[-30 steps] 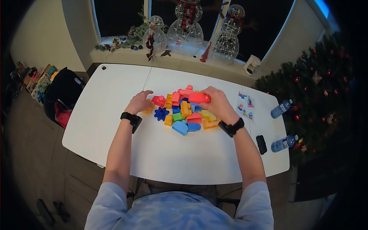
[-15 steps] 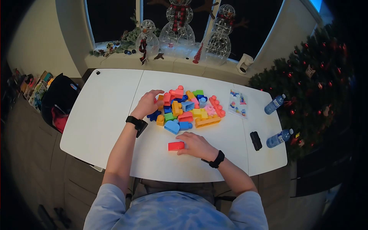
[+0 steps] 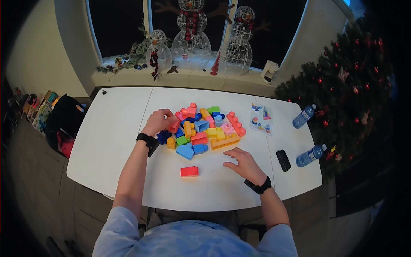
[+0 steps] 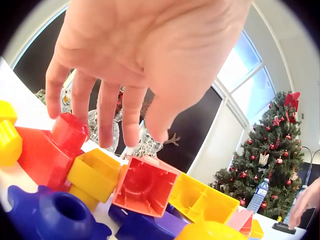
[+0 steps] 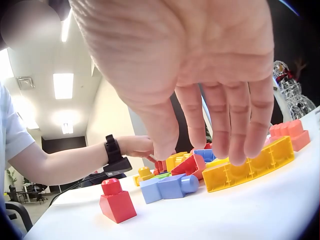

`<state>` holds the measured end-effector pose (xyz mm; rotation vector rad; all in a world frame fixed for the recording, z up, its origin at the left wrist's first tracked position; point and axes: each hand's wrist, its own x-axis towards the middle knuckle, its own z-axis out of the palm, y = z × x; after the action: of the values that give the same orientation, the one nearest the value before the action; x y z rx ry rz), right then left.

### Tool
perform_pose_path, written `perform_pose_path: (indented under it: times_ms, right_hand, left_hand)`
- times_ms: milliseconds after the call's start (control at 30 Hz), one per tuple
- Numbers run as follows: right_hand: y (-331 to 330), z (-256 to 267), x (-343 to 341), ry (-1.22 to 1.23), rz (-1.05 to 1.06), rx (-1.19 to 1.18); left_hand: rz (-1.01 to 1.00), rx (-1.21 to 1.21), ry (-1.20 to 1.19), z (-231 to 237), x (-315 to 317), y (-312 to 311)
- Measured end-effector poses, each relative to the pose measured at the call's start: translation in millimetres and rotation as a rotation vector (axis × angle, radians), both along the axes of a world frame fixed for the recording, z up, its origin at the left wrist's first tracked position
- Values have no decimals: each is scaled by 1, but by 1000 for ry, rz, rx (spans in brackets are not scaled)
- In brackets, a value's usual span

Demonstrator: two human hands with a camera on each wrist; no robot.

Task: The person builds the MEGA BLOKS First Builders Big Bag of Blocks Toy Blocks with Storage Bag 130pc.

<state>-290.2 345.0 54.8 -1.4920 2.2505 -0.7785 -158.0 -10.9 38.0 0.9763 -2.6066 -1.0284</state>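
Note:
A red toy building block [image 3: 189, 171] lies by itself on the white table, in front of the pile; the right wrist view shows its single round stud [image 5: 111, 187]. My right hand [image 3: 246, 165] hovers to the right of it, fingers loosely spread and holding nothing. My left hand [image 3: 157, 122] is over the left edge of the pile, its relaxed fingers right by another red block [image 4: 52, 155]. Below that hand are a dark blue gear-shaped piece [image 4: 55, 212] and a yellow block [image 4: 94, 175]. A long yellow block [image 5: 250, 165] lies beyond my right fingers.
Several pink, green, yellow and blue blocks make up the pile [image 3: 201, 126] mid-table. Right of it lie a picture sheet [image 3: 261, 119], a black case [image 3: 283, 160] and two water bottles [image 3: 304, 116]. A decorated tree [image 3: 338, 94] stands beyond the table's right edge.
My right hand carried the red block from the pile to the table's front, let it go, and moved off rightward. My left hand stayed at the pile's left side, shifting toward the red block there.

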Motion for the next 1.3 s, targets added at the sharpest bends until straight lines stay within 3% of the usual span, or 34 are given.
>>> perform_pose_path:
  times_ms: [67, 167, 233, 300, 433, 600, 667, 800, 967, 1100, 1200, 1233, 1300]
  right_hand:
    - [-1, 1, -3, -6, -31, -22]
    - [-7, -2, -4, -6, -32, -69]
    - [-10, -3, -3, -4, -20, -80]
    - [-11, -4, -2, -3, -12, -93]
    - [-8, -6, -4, -2, -17, -122]
    - [-4, -7, -8, -7, -24, -119]
    - [-5, -10, -8, -4, -19, -137]
    - [-7, -11, -5, -3, -13, -152]
    - [-7, -14, -4, 10, -9, -131]
    - [-5, -9, -2, 11, -20, -162]
    - [-2, -5, 1, 17, -33, -168]
    - [-3, 2, 5, -24, -69, -235]
    - [-7, 5, 15, -70, -95, -304]
  left_hand:
    - [41, -196, 120, -12, -13, -11]
    - [-29, -235, 212, -15, -40, -16]
    - [-68, -267, 176, -10, -55, -13]
    - [-127, -293, -109, -3, -68, -10]
    - [-261, -103, 32, -6, -80, -16]
    - [-26, -267, -179, -15, -89, -25]
    - [6, -247, -406, -15, -92, -22]
    - [13, -162, -394, -19, -93, -24]
    - [-65, -149, -104, -26, -91, -27]
    - [-35, -132, -32, -21, -85, -21]
    - [-40, -283, 297, 7, -64, -2]
    - [-39, -286, 297, 24, -53, 16]
    - [-309, -173, 336, 54, -28, 62]
